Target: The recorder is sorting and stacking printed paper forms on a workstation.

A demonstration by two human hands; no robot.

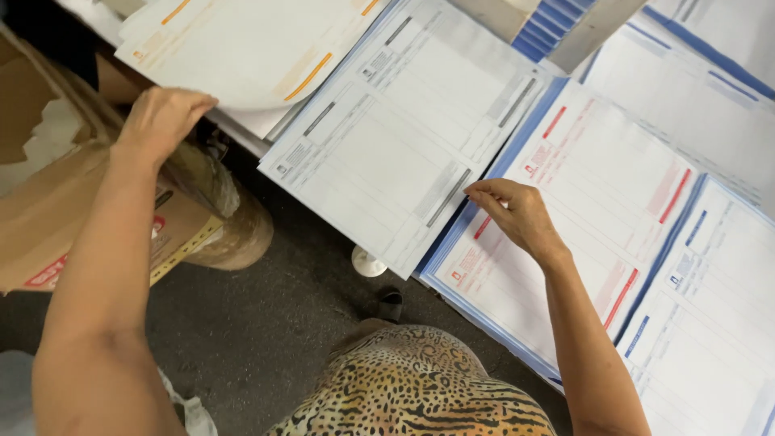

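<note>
My left hand (pixel 161 121) reaches up to the orange-printed sheet stack (pixel 242 48) at the upper left and pinches the lower edge of its top sheet, which curls up. My right hand (pixel 517 214) rests with fingers bent on the left edge of the red-printed form stack (pixel 597 186), pinching a sheet edge where it meets the grey-printed form stack (pixel 404 129). Both stacks lie flat on the bench.
A blue-printed form stack (pixel 710 315) lies at the right, with more blue forms (pixel 694 89) behind. A torn cardboard box (pixel 48 186) stands at the left on the dark floor (pixel 266 323). A tape-wrapped roll (pixel 234 226) leans beside it.
</note>
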